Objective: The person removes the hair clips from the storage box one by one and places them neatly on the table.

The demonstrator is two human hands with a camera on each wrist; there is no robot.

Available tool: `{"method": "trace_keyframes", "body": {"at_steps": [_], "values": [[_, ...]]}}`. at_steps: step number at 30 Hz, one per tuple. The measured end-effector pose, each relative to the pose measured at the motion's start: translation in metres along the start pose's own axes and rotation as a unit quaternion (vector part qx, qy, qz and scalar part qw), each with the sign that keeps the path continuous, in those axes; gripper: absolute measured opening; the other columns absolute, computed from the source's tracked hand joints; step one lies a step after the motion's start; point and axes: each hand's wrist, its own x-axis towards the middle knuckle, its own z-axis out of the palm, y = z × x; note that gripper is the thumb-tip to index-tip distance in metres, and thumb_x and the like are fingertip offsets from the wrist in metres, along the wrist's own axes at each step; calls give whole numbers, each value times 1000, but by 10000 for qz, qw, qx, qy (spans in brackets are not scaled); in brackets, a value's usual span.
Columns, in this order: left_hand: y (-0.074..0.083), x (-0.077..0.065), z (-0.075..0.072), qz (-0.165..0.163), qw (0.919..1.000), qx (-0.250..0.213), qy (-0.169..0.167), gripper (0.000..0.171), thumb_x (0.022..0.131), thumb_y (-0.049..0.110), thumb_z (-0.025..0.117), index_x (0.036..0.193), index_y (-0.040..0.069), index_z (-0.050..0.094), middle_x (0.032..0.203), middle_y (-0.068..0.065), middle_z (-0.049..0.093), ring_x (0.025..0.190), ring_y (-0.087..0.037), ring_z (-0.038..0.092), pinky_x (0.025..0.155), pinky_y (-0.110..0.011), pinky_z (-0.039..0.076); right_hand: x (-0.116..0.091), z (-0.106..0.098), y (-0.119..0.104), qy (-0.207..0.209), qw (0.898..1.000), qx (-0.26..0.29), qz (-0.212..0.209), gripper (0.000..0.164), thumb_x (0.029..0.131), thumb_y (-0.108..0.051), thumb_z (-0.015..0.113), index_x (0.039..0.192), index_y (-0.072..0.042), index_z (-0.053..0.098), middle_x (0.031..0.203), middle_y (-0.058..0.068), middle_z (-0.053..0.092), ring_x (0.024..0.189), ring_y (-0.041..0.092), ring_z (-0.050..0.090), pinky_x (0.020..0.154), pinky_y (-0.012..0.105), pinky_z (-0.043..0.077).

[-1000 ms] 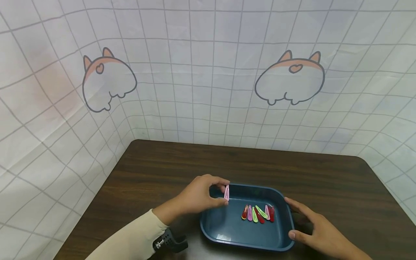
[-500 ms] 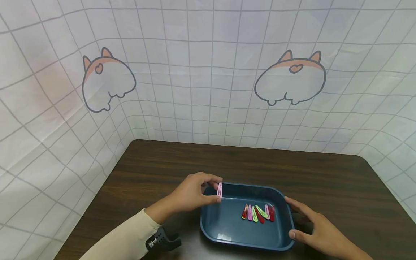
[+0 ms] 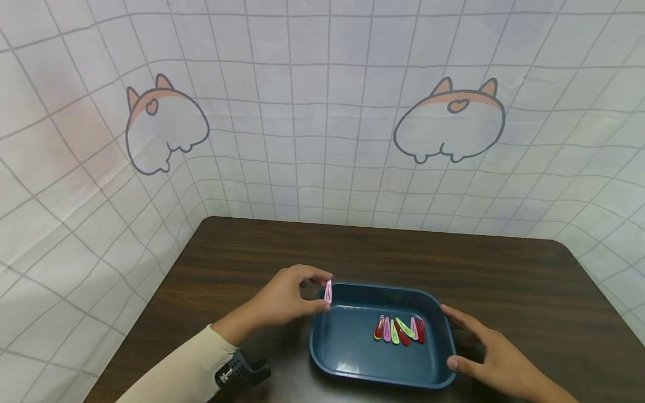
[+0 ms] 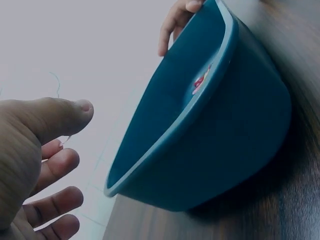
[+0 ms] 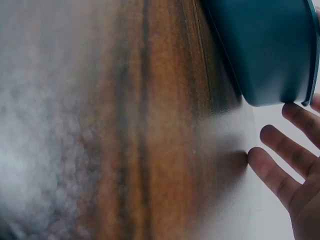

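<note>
Between thumb and fingertips, my left hand (image 3: 288, 295) pinches a pink snap hair clip (image 3: 328, 292) by its two ends, at the left rim of a blue tray (image 3: 353, 358). In the left wrist view the thumb hides most of that clip. Several hair clips lie in a row on the tray's floor, right of its middle: red, pink and light green, among them a green clip (image 3: 395, 332) and a red clip (image 3: 421, 331). At the tray's right side my right hand (image 3: 496, 358) rests with fingers spread, fingertips against the outer wall.
The tray stands on a dark wooden table (image 3: 262, 252). Behind it hangs a white gridded curtain (image 3: 312, 112) with cartoon animal prints. A black wrist strap (image 3: 242, 369) sits over the left sleeve (image 3: 181, 364).
My left hand has moved leftward with the pink hair clip, from over the tray's inside to its left rim. The right hand and the clips in the tray have stayed put.
</note>
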Motion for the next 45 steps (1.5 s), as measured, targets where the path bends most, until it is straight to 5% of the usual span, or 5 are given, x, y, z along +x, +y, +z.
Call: {"method": "trace_keyframes", "body": {"at_steps": [13,19,30,45], "values": [[-20,-11,-10,215,9995,236,65,49,85,25,87,128,10,69,115,5,68,108,-22,63,93,-47,52,0,1,1,-10,10000,45,-22,82,92,-37,78,160,-21,33,148,27,48,113,44,64,81,64,55],[-30,-15,-14,73,9995,259,147,47,84,24,87,127,16,70,114,7,68,108,-22,64,93,-48,51,0,1,0,-49,9999,62,70,83,92,-37,78,160,-22,32,148,27,49,112,41,65,80,61,56],[-48,-22,-17,-73,9995,252,163,49,84,23,87,128,9,70,114,0,70,108,-26,64,92,-46,52,2,0,-1,-79,9999,23,129,84,92,-37,78,160,-22,32,148,28,49,112,44,64,79,65,54],[-68,-25,-11,-244,9980,547,182,50,82,25,89,127,12,71,126,1,69,124,-24,60,105,-52,45,0,0,0,44,9999,-123,93,83,92,-39,77,160,-22,33,149,27,48,117,48,60,79,69,52]]}}
